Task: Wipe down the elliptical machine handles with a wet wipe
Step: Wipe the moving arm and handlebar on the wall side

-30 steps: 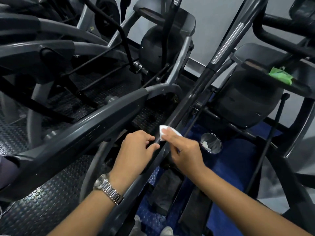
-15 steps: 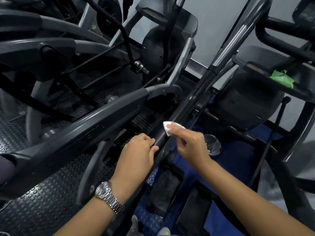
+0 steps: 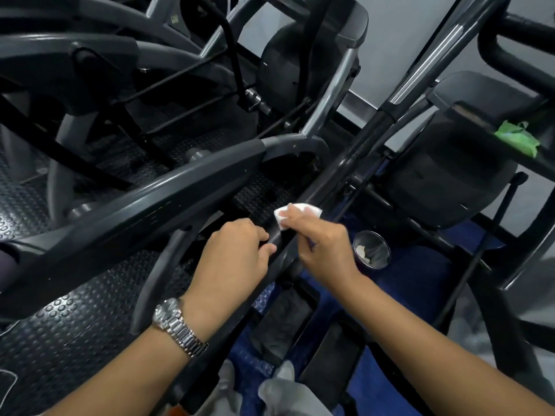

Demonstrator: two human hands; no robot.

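A long black elliptical handle bar (image 3: 354,148) runs diagonally from lower left to upper right. My left hand (image 3: 237,256), with a metal watch on its wrist, grips the bar with curled fingers. Just above it, my right hand (image 3: 324,247) pinches a small folded white wet wipe (image 3: 292,214) and presses it against the bar's black section. Higher up, the bar turns to shiny metal (image 3: 420,73).
A second elliptical with grey arms (image 3: 150,202) stands close on the left over a studded black mat (image 3: 75,319). A round metal bin (image 3: 372,253) sits on the blue floor at right. A green cloth (image 3: 515,136) lies on the right machine's console. Foot pedals (image 3: 285,322) lie below.
My right hand has slid the wipe a little up along the bar. My left hand has kept its grip just below.
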